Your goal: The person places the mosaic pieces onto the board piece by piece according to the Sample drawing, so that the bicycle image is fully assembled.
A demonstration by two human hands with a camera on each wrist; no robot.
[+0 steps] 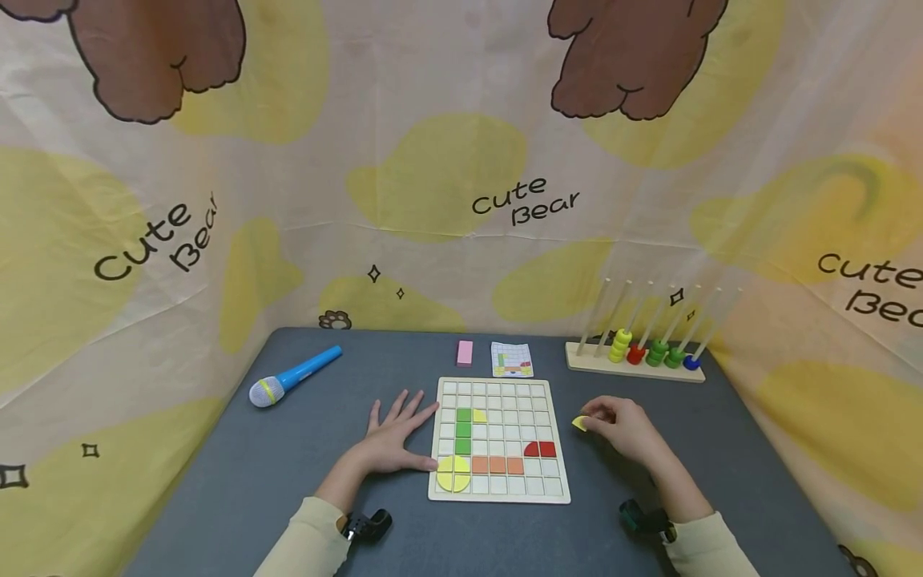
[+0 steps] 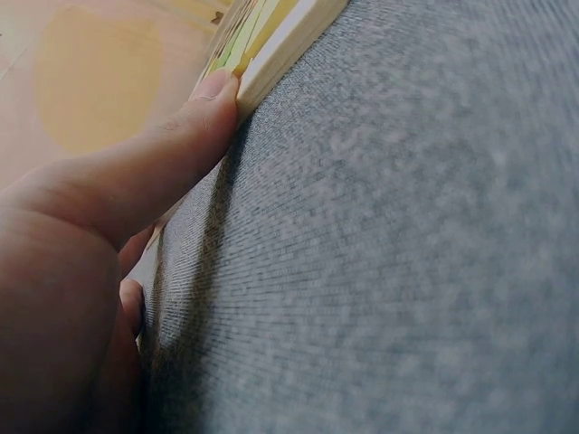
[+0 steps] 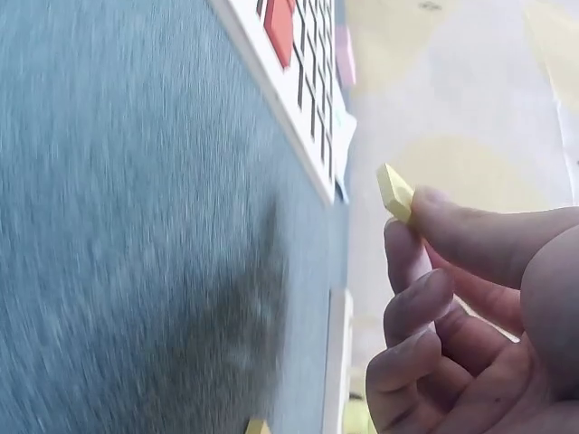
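A pale wooden grid board (image 1: 505,497) lies on the table, with green squares (image 1: 463,430), a small yellow piece (image 1: 479,417), yellow quarter pieces forming a circle (image 1: 453,474), orange squares (image 1: 497,465) and red pieces (image 1: 547,449) in its cells. My left hand (image 1: 389,441) has its fingers spread at the board's left side; in the left wrist view its thumb (image 2: 172,163) touches the board's edge. Right of the board, my right hand (image 1: 623,429) pinches a small yellow block (image 3: 396,193) between thumb and forefinger, above the table.
A blue toy microphone (image 1: 296,377) lies at the back left. Behind the board are a pink block (image 1: 465,353) and a pattern card (image 1: 512,360). A peg rack with coloured rings (image 1: 634,365) stands at the back right. Another yellow piece (image 3: 258,426) shows at the right wrist view's bottom edge.
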